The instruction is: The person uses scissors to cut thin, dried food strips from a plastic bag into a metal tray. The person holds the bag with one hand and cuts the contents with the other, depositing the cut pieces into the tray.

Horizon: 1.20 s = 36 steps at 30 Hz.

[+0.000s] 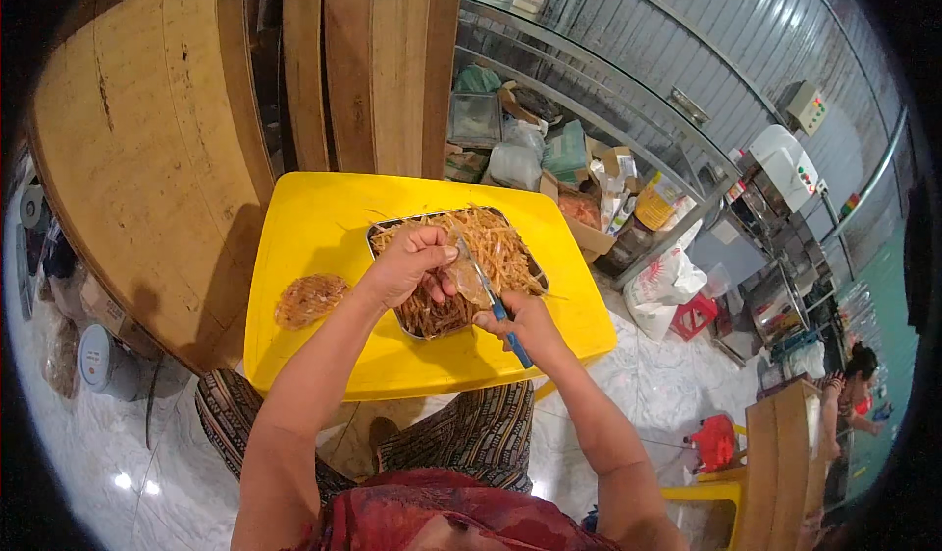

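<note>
My left hand (422,265) grips a thin, translucent tan sheet of dried food (465,279) by its edge. In my right hand (521,321) is a pair of scissors (502,312) with blue handles, and its metal blades lie along the sheet. Both hands are over a metal tray (545,283) heaped with thin cut strips (508,245), paler at the far side and darker brown near me. Left of the tray, a stack of brown dried sheets (312,300) rests on the yellow table (316,216). I cannot tell exactly which dried food this is.
Large wooden panels (162,109) stand against the table's far left. A metal-framed shelf (589,43) with boxes and bags runs behind on the right. A white sack (659,293) and red crate (693,316) sit on the floor. Another person (850,396) is at far right.
</note>
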Available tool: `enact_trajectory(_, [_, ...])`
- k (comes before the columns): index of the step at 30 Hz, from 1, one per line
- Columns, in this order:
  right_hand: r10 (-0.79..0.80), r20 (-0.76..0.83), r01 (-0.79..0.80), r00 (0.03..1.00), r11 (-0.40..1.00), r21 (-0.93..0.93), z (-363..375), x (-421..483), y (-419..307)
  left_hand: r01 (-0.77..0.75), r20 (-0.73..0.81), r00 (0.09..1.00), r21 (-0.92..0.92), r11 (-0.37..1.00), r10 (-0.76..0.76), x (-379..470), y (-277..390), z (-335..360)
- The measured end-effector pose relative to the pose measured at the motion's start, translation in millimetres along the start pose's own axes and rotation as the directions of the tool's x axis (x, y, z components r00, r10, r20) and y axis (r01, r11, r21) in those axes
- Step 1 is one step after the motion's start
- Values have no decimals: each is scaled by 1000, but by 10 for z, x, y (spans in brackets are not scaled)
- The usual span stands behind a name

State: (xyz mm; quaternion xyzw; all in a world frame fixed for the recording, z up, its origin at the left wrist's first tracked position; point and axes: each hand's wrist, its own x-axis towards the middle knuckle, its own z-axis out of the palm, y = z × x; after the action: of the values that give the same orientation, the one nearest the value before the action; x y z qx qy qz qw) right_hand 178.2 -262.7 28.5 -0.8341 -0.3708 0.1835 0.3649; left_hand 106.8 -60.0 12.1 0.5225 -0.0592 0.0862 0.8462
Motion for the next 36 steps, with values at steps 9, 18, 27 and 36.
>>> enact_trajectory(9, [-153,-6,153,988,988,-21,12,64,-63,71,68,995,-19,997,-70,-38,4,23])
enact_trajectory(18, [43,62,-55,997,975,214,10,35,-153,58,35,998,-37,998,-56,-13,-16,-21])
enact_trajectory(27, [2,169,-60,986,940,337,5,29,-15,-74,-78,995,-60,995,69,-5,175,-144])
enact_trajectory(36, [-54,197,-17,979,940,340,52,-102,1,-134,-205,971,-49,990,121,2,211,-214])
